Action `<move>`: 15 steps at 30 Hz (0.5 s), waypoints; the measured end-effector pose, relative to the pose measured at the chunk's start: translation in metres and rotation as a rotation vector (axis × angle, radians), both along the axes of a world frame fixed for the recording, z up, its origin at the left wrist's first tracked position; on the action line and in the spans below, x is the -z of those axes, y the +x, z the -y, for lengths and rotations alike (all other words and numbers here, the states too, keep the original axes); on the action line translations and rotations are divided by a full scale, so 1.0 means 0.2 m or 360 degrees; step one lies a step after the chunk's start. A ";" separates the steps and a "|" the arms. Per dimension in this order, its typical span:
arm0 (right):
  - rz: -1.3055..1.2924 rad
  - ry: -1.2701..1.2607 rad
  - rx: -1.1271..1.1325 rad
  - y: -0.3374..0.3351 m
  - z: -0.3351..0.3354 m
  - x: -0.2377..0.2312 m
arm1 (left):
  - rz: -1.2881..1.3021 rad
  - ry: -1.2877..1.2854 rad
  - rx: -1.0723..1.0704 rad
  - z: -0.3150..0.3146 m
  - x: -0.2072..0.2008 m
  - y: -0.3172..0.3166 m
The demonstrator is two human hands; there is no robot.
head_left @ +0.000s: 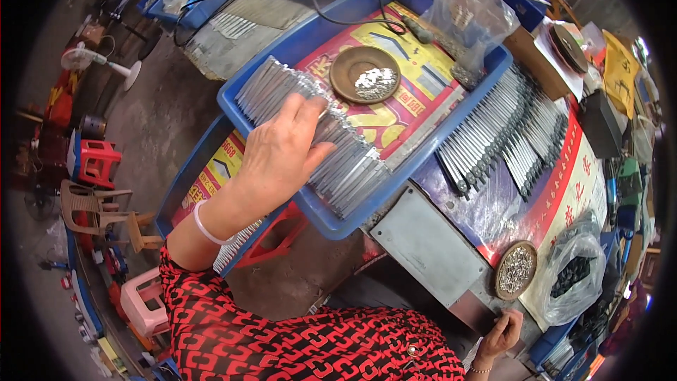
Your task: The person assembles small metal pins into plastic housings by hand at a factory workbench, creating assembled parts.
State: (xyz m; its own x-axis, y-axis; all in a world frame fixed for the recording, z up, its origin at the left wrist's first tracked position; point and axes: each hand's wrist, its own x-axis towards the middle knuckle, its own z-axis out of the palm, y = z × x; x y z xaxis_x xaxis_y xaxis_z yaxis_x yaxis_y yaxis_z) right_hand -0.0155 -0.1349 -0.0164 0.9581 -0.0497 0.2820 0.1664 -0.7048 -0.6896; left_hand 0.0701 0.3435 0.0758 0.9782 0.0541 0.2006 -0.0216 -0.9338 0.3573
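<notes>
My left hand (285, 152) is over a blue plastic tray (335, 229), its fingers bent down onto a long row of thin grey metal strips (345, 169). The thumb stands apart from the fingers, and no strip shows lifted in the hand. At the lower right, my right hand (502, 335) is closed, fingertips together, by the worktable's near edge. Whatever it may hold is too small to tell. Just above it sits a round dish (516, 270) of small silvery metal parts. A brown bowl (364, 74) with shiny small pieces rests inside the tray beyond the strips.
Dark-ended metal strips (486, 134) lie in rows on the printed table covering, right of the tray. A grey metal plate (427, 240) lies before me. A clear bag of black parts (572, 271) stands at right. Below left is another blue tray (180, 183), near a red stool (271, 240).
</notes>
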 end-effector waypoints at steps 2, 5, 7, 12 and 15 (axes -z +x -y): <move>-0.0003 0.0009 -0.0001 -0.01 0.00 0.00 | 0.0019 0.0220 -0.0127 0.02 0.04 0.01; -0.0038 0.0023 0.0032 -0.02 -0.01 -0.02 | 0.0062 0.0274 -0.0081 0.03 0.06 0.05; -0.0017 0.0043 0.0039 -0.03 -0.01 -0.02 | 0.0083 0.0271 -0.0047 0.04 0.07 0.07; 0.0032 0.0022 -0.0011 0.01 -0.01 -0.03 | 0.0079 0.0299 -0.0116 0.02 0.09 0.07; 0.0070 -0.0024 -0.0060 0.03 -0.01 -0.04 | 0.0129 0.0131 -0.0100 0.04 0.10 0.08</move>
